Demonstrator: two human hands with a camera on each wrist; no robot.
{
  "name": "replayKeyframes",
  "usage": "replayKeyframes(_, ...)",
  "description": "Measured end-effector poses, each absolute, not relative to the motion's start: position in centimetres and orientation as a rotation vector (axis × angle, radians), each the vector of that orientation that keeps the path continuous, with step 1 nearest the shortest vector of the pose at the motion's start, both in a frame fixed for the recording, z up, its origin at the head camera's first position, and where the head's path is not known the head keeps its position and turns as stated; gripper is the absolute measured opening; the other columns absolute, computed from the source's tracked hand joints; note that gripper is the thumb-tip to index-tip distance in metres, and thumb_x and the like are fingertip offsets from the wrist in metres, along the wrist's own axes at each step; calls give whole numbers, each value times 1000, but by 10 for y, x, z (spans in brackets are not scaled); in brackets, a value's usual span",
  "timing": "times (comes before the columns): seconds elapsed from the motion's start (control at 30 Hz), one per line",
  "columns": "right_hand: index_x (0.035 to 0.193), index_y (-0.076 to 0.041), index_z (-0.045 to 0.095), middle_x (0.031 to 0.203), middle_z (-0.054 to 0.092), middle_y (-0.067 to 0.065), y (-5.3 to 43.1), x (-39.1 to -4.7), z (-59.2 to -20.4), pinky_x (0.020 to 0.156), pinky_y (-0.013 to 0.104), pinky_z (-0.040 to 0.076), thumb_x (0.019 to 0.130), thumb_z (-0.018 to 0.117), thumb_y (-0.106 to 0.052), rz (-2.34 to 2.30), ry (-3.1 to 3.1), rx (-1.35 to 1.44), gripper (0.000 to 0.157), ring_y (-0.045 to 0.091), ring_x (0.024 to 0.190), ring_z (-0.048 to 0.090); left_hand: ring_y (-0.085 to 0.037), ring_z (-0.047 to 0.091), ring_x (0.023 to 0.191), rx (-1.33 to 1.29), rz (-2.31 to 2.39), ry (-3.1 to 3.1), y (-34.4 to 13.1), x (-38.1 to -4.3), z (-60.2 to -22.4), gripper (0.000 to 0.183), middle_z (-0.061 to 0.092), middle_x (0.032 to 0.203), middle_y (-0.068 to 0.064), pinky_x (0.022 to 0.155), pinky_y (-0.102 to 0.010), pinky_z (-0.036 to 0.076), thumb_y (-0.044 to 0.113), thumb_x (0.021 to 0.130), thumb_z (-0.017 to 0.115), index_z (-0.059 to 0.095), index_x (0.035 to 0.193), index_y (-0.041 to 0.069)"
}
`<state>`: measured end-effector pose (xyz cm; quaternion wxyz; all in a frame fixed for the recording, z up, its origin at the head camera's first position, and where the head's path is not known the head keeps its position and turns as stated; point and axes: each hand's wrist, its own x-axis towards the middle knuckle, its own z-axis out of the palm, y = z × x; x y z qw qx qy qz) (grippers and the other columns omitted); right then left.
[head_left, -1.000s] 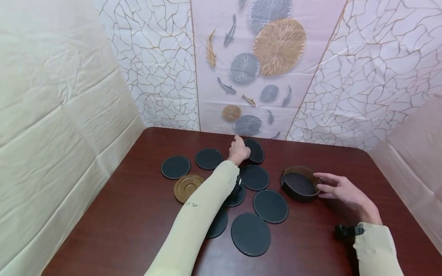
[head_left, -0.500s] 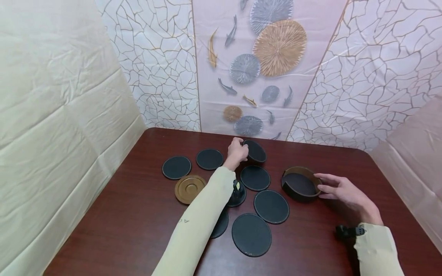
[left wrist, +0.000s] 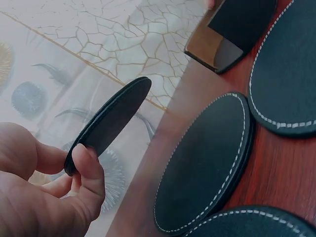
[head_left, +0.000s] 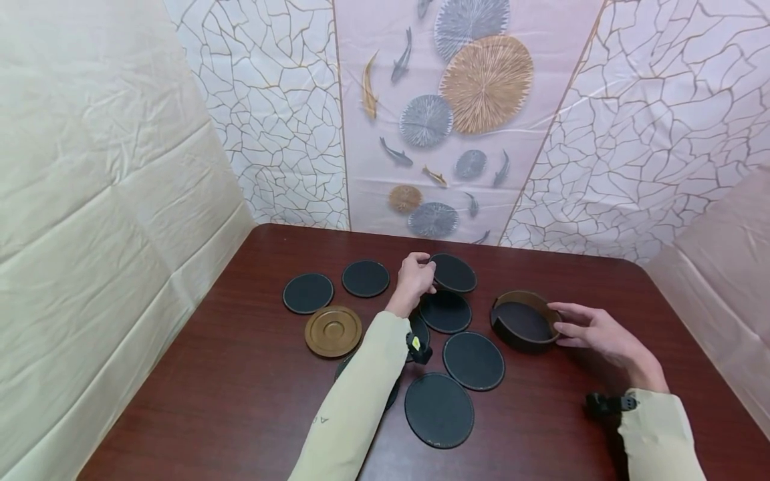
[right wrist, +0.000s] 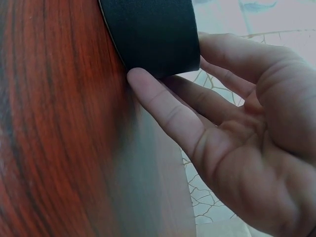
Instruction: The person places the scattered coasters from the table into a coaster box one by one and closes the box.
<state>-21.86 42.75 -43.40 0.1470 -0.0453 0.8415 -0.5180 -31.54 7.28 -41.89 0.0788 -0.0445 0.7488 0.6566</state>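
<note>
A round black coaster (head_left: pixel 454 272) is pinched between the thumb and fingers of my left hand (head_left: pixel 415 277), tilted and raised off the table near its back edge. The left wrist view shows this held coaster nearly edge-on. Right below it lies another black coaster (head_left: pixel 445 312), with pale stitching round its edge. My right hand (head_left: pixel 595 337) rests its fingertips against the right side of a round, low-walled coaster holder (head_left: pixel 525 344), dark outside and brown inside. Seen from the right wrist, the fingers lie nearly straight along the holder's outer wall (right wrist: pixel 153 39).
Several black coasters lie flat about the dark red table (head_left: pixel 198 394), including one nearest the front (head_left: pixel 439 410) and two at the back left. A brown disc with raised rings (head_left: pixel 333 331) lies left of my left forearm. Patterned cloth (head_left: pixel 289 133) hangs behind the table.
My left hand has shifted slightly toward me and to the right with the held coaster, bringing it away from the back edge. My right hand and the holder stay in place.
</note>
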Motion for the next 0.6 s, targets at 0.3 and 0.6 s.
replayKeyframes(0.3,149,5,31,150,30,35,428,-219,-436,84,39,58,96,64,-19,-1504,2414,-138,67,12,102,68,-15,57,49,-96,2069,2134,83,-305,-425,34,62,122,-16,80,-49,57,18,102,52,52,136,11)
replayKeyframes(0.6,149,5,31,149,30,36,428,-219,-435,83,40,58,95,65,-20,-1506,2412,-129,69,14,101,69,-17,60,52,-122,2147,2002,98,-296,-430,31,63,121,-16,78,-50,58,15,102,53,55,132,11)
